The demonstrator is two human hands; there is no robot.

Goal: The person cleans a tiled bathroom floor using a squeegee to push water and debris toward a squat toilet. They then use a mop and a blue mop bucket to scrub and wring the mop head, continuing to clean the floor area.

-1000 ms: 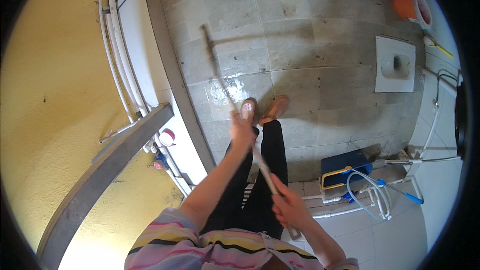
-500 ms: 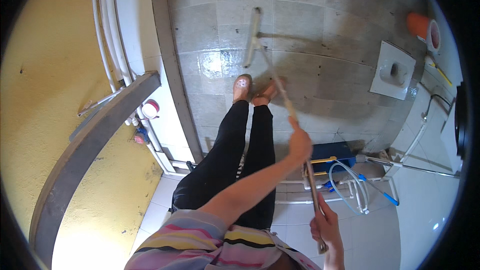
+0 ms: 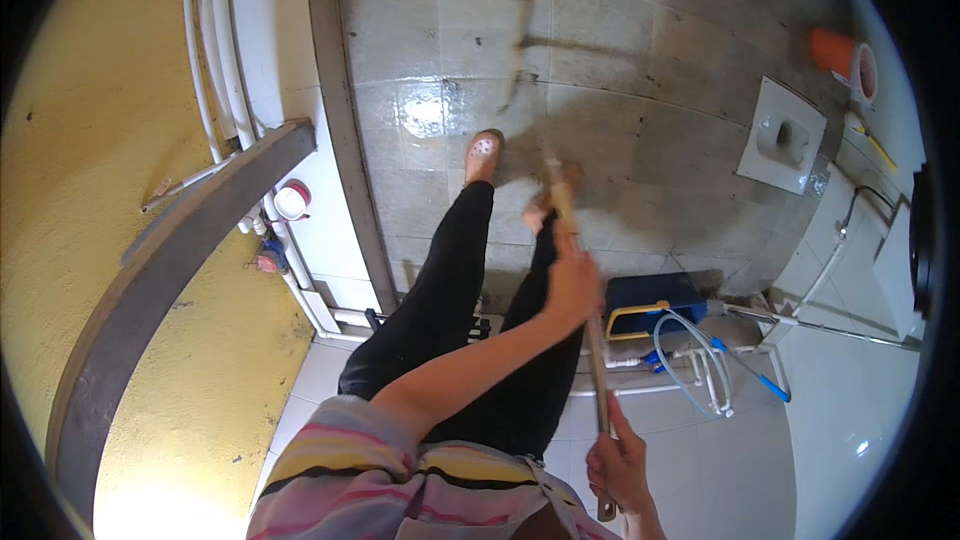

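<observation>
Both hands grip a long-handled floor squeegee (image 3: 598,360), held at a slant in front of my body. My left hand (image 3: 575,288) is closed round the handle lower down, with that arm reaching across my body. Near the handle's top end my right hand (image 3: 617,455) is wrapped round it. The squeegee's narrow pale head (image 3: 518,48) lies on the grey tiled floor (image 3: 610,130), just beyond my feet. Part of the handle nearest the head is smeared by motion. The floor looks wet and shiny near the head.
A white squat toilet (image 3: 784,137) is set in the floor at right, with an orange bucket (image 3: 842,62) beyond it. Nearer stand a blue bin (image 3: 655,302) and a pale hose (image 3: 672,372). White pipes (image 3: 222,40) and a grey beam (image 3: 180,250) line the left.
The squeegee head has moved farther out. Both hands and the handle have shifted left. My right foot has stepped back toward me.
</observation>
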